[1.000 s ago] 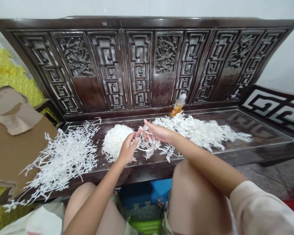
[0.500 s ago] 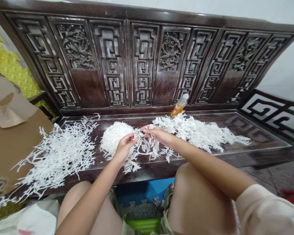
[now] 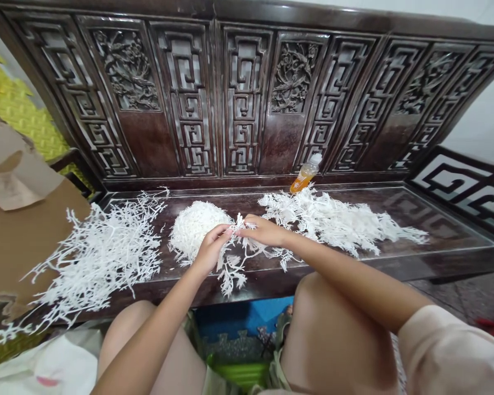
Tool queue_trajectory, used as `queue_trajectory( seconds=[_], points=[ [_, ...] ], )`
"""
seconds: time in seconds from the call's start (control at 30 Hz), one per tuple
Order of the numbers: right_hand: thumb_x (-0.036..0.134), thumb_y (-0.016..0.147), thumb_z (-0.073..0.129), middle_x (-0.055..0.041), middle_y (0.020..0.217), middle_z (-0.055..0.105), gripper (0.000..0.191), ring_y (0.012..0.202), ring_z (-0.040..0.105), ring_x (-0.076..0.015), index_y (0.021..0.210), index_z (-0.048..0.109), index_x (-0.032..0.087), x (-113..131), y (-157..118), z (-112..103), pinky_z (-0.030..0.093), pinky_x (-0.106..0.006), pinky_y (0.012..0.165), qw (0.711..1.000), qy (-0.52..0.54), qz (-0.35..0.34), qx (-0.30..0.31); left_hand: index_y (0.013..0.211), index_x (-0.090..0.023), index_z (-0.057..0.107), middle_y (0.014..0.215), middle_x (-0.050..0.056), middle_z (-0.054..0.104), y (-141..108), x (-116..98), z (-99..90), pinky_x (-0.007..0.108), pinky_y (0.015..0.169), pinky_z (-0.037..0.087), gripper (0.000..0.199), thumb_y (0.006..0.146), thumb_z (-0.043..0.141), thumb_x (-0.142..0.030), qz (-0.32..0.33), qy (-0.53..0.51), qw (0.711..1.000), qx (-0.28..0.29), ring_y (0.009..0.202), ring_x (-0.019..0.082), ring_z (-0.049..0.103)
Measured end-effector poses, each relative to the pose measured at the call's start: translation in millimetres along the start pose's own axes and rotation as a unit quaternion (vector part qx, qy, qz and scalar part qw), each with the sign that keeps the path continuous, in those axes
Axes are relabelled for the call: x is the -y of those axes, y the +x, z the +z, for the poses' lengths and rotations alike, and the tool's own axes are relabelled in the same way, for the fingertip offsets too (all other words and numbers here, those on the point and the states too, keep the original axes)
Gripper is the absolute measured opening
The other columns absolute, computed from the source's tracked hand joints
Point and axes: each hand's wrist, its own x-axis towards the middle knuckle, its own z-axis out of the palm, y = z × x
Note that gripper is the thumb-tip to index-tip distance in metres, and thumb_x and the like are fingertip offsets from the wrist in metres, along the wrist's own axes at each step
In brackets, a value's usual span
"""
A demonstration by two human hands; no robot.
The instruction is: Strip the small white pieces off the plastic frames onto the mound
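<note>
1. Over the bench seat [image 3: 448,233], left hand [image 3: 211,248] pinched a white branched piece [image 3: 233,270].
2. Right hand [image 3: 268,231] pinched it too, fingertips near the left's.
3. Piece was just right of the white mound [image 3: 200,226].

A dark wooden bench [image 3: 407,206] stretched across the view, polished, its top edged by a pale line. Its tall back [image 3: 286,138] was split into panels [image 3: 148,137], some of open angular fretwork, others carved with branches above plain reddish-brown wood. Low armrests [image 3: 448,151] closed both ends, the right one pierced in a similar pattern. Behind stood a white wall [image 3: 486,109]. Yellow textured matting [image 3: 20,104] lay at the left, blue matting [image 3: 255,312] showed below the bench's front edge, and grey floor [image 3: 456,288] at the right. Light glinted off the wood
</note>
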Motion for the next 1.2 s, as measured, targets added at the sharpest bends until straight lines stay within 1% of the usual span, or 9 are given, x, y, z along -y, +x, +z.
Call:
queue_trajectory(
  seconds=[0.13, 0.3, 0.47, 0.63, 0.77, 0.9, 1.0, 1.13, 1.2],
  points=[
    [0.036, 0.076, 0.048, -0.0022, 0.077, 0.051, 0.026, 0.078, 0.047, -0.0124, 0.067, 0.057, 0.014, 1, 2, 2, 0.036, -0.024, 0.074, 0.998, -0.051, -0.041, -0.022, 0.082, -0.016, 0.060, 0.071, 0.001, 0.058, 0, -1, -0.2, 0.025, 0.071, 0.039, 0.034, 0.070, 0.051, -0.046, -0.021, 0.013, 1.000, 0.010, 0.071, 0.013, 0.051],
    [0.030, 0.079, 0.041, -0.0002, 0.073, 0.056, 0.023, 0.068, 0.048, -0.0117, 0.079, 0.057, 0.013, -4, 1, 4, 0.036, -0.023, 0.064, 0.999, -0.019, -0.021, 0.028, 0.080, -0.015, 0.060, 0.073, 0.002, 0.058, 3, 3, -2.5, 0.024, 0.067, 0.038, 0.031, 0.067, 0.055, -0.042, -0.017, 0.017, 1.000, 0.015, 0.071, 0.013, 0.051],
    [0.034, 0.082, 0.036, -0.0004, 0.072, 0.056, 0.028, 0.065, 0.046, -0.0107, 0.076, 0.055, 0.013, -6, 1, 2, 0.034, -0.021, 0.059, 0.997, -0.011, -0.047, 0.055, 0.071, -0.017, 0.054, 0.067, -0.001, 0.053, 2, 0, -2.4, 0.023, 0.066, 0.037, 0.020, 0.071, 0.049, -0.037, -0.005, 0.039, 0.999, 0.028, 0.067, 0.012, 0.048],
    [0.029, 0.082, 0.037, -0.0010, 0.072, 0.058, 0.024, 0.066, 0.047, -0.0113, 0.077, 0.056, 0.015, 1, -1, -8, 0.032, -0.022, 0.062, 0.988, -0.107, -0.073, 0.082, 0.059, -0.018, 0.046, 0.058, -0.002, 0.045, 0, -6, 0.1, 0.022, 0.065, 0.035, 0.015, 0.070, 0.041, -0.026, -0.017, 0.078, 0.996, 0.042, 0.064, 0.012, 0.044],
    [0.023, 0.080, 0.039, -0.0006, 0.068, 0.058, 0.020, 0.065, 0.047, -0.0114, 0.072, 0.056, 0.016, 10, -4, -10, 0.030, -0.024, 0.069, 0.971, -0.211, -0.086, 0.071, 0.053, -0.018, 0.039, 0.055, -0.002, 0.043, 2, -5, 1.6, 0.024, 0.063, 0.034, 0.015, 0.067, 0.035, -0.023, -0.025, 0.085, 0.995, 0.039, 0.062, 0.013, 0.042],
    [0.022, 0.080, 0.037, -0.0003, 0.065, 0.058, 0.022, 0.060, 0.047, -0.0103, 0.068, 0.055, 0.017, 17, -4, -8, 0.030, -0.024, 0.068, 0.967, -0.233, -0.080, 0.059, 0.049, -0.019, 0.037, 0.053, -0.001, 0.040, 2, -4, 4.3, 0.024, 0.060, 0.032, 0.015, 0.064, 0.035, -0.020, -0.006, 0.075, 0.997, 0.024, 0.058, 0.013, 0.039],
    [0.021, 0.076, 0.043, -0.0010, 0.065, 0.059, 0.017, 0.062, 0.049, -0.0116, 0.068, 0.057, 0.017, 8, -1, -17, 0.031, -0.024, 0.068, 0.965, -0.255, -0.057, 0.015, 0.046, -0.019, 0.035, 0.051, -0.001, 0.037, 0, -8, -1.9, 0.025, 0.058, 0.032, 0.017, 0.063, 0.034, -0.018, 0.017, 0.045, 0.999, -0.002, 0.056, 0.013, 0.036],
    [0.017, 0.074, 0.044, -0.0058, 0.072, 0.062, 0.016, 0.070, 0.054, -0.0165, 0.071, 0.060, 0.015, -28, 1, -49, 0.033, -0.025, 0.067, 0.943, -0.282, 0.091, -0.151, 0.046, -0.019, 0.032, 0.051, -0.001, 0.037, 3, -15, -23.8, 0.025, 0.062, 0.034, 0.020, 0.066, 0.032, -0.016, 0.032, -0.044, 0.994, -0.095, 0.056, 0.012, 0.039],
    [0.018, 0.076, 0.040, -0.0063, 0.080, 0.064, 0.021, 0.077, 0.055, -0.0169, 0.076, 0.061, 0.015, -45, 0, -59, 0.035, -0.024, 0.068, 0.954, -0.239, 0.085, -0.160, 0.051, -0.018, 0.040, 0.055, -0.001, 0.041, 8, -15, -28.8, 0.025, 0.063, 0.035, 0.018, 0.068, 0.035, -0.017, 0.009, -0.090, 0.991, -0.103, 0.058, 0.011, 0.042]
  ],
)
